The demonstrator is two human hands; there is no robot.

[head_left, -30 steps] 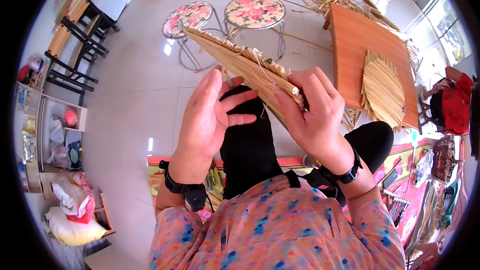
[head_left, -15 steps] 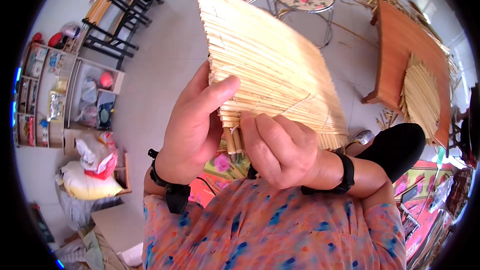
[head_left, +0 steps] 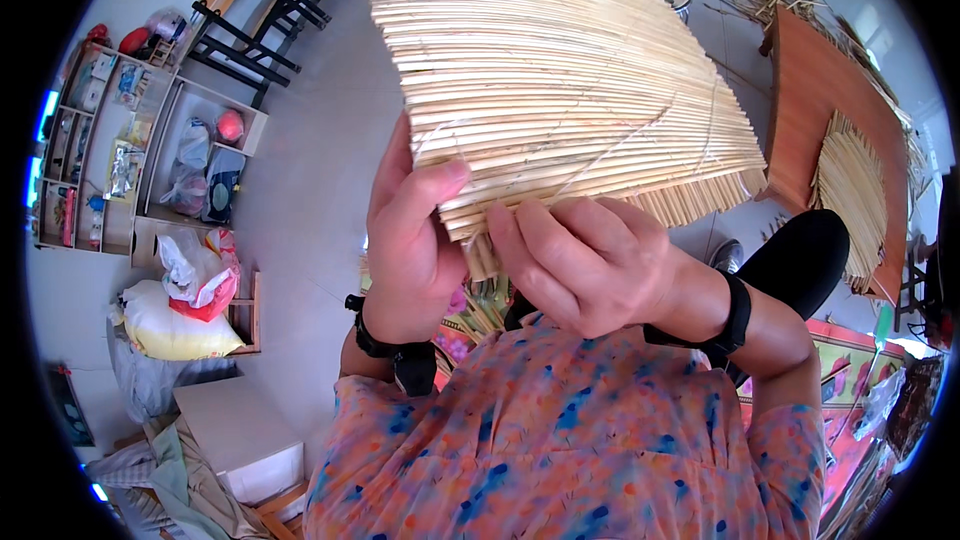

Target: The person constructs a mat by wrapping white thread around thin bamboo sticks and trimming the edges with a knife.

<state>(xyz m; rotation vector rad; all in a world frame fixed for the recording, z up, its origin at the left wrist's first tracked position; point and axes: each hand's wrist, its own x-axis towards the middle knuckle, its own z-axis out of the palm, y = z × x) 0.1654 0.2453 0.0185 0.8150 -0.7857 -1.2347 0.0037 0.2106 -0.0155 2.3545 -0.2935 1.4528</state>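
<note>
I see my left hand (head_left: 412, 240) clamped on the near edge of a fan-shaped mat of pale straw stalks (head_left: 560, 80), thumb pressed flat on its face and fingers behind it. Just to the right of that grip, my right hand (head_left: 585, 265) is closed on the same lower edge, fingertips pinching at the stalk ends where thin thread crosses the weave. The mat rises up and away from both grips, filling the upper middle of the view. Beyond the right-hand grip, well apart, a wooden board (head_left: 820, 100) carries a second woven straw piece (head_left: 850, 190). Far out to the left of the grips stands an open shelf unit (head_left: 140, 155), with a white sack (head_left: 165, 325) nearer.
</note>
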